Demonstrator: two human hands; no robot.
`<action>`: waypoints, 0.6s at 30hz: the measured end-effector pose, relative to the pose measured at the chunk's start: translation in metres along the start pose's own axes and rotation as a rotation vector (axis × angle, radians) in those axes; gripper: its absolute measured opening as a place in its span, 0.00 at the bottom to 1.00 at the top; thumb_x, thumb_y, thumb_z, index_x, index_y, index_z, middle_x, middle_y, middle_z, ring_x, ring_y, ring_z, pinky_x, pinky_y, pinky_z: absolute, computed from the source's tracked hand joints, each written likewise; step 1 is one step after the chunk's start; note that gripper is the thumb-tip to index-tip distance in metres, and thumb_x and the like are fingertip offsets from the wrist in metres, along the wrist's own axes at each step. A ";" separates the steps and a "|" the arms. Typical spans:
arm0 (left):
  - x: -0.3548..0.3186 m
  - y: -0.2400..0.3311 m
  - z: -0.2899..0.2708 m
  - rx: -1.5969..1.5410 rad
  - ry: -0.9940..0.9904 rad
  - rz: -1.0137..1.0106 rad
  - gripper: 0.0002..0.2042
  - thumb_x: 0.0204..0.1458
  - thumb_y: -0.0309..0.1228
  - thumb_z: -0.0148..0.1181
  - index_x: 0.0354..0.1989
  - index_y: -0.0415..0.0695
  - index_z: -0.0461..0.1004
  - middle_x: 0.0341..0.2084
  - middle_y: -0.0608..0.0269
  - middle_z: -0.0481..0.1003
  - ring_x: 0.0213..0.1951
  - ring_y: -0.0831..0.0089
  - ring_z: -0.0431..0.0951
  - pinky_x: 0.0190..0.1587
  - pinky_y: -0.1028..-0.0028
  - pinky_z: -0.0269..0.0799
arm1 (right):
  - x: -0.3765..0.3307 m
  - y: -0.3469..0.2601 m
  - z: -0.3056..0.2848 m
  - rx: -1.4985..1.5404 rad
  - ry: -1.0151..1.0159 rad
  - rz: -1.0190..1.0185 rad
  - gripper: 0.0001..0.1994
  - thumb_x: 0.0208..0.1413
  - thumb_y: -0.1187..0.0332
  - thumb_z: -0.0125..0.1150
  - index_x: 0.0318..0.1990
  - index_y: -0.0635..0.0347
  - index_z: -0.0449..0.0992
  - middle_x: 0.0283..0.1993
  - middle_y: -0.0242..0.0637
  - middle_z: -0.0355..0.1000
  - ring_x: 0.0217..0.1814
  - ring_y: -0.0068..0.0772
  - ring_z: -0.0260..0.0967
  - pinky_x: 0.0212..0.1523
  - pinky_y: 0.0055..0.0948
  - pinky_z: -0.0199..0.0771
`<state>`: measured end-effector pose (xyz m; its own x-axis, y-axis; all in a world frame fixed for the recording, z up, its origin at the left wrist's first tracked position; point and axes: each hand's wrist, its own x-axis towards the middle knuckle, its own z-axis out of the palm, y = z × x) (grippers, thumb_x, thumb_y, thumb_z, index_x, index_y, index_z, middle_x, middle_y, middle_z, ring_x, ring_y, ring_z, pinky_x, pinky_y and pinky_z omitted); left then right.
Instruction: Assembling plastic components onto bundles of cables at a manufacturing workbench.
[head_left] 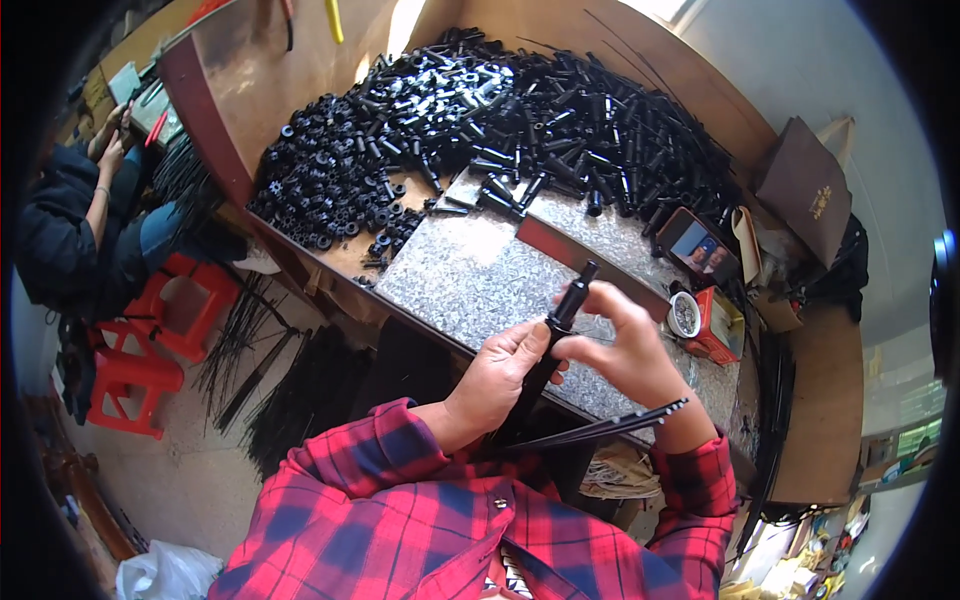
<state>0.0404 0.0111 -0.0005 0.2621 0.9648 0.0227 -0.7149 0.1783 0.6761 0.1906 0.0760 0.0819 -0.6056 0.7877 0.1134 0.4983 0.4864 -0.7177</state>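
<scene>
My left hand [500, 378] is wrapped round a black tubular piece [570, 305], with a narrower stepped tip and a collar. It stands tilted, tip up and slightly right, over the near edge of the worktop. Beside it, my right hand [627, 335] has thumb and forefinger curved apart around the tip; whether they touch it is hard to tell. The piece's lower end runs down behind my left hand. A bundle of thin black rods [610, 424] lies below, crossing in front of my right wrist.
Black tubes [600, 130] and small black collars [325, 180] heap up behind the speckled worktop [450, 260]. A phone [698, 245], round tub [684, 314] and red box [718, 335] stand right. Red stools [140, 385] and a seated co-worker [80, 220] are at left.
</scene>
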 end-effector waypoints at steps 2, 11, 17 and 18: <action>0.000 0.001 0.002 -0.006 0.057 -0.031 0.17 0.62 0.42 0.44 0.44 0.41 0.71 0.30 0.67 0.74 0.30 0.83 0.71 0.36 0.82 0.68 | -0.002 -0.002 0.003 -0.134 0.000 -0.128 0.18 0.42 0.73 0.69 0.43 0.64 0.74 0.43 0.40 0.73 0.49 0.35 0.69 0.51 0.32 0.66; 0.001 -0.005 -0.002 -0.007 0.042 -0.068 0.18 0.62 0.44 0.45 0.45 0.40 0.71 0.31 0.65 0.74 0.31 0.80 0.74 0.39 0.78 0.71 | 0.000 -0.003 -0.008 -0.061 -0.034 -0.122 0.14 0.41 0.70 0.69 0.36 0.62 0.74 0.34 0.39 0.70 0.41 0.40 0.68 0.45 0.34 0.67; 0.006 -0.002 0.003 0.017 -0.027 -0.075 0.19 0.62 0.43 0.44 0.49 0.39 0.68 0.31 0.64 0.74 0.33 0.78 0.74 0.39 0.77 0.71 | -0.002 0.000 -0.013 0.003 -0.029 -0.083 0.13 0.40 0.68 0.70 0.31 0.62 0.73 0.33 0.41 0.71 0.39 0.40 0.68 0.42 0.34 0.67; 0.005 0.001 0.001 -0.008 -0.034 -0.089 0.19 0.62 0.43 0.44 0.50 0.39 0.67 0.31 0.64 0.74 0.32 0.78 0.74 0.39 0.76 0.71 | -0.003 0.001 -0.010 0.015 -0.018 -0.067 0.13 0.40 0.67 0.71 0.30 0.62 0.73 0.34 0.41 0.71 0.39 0.41 0.68 0.42 0.34 0.67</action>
<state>0.0415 0.0155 0.0009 0.3461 0.9381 -0.0121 -0.6928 0.2642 0.6710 0.1991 0.0782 0.0881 -0.6480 0.7469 0.1494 0.4472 0.5319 -0.7191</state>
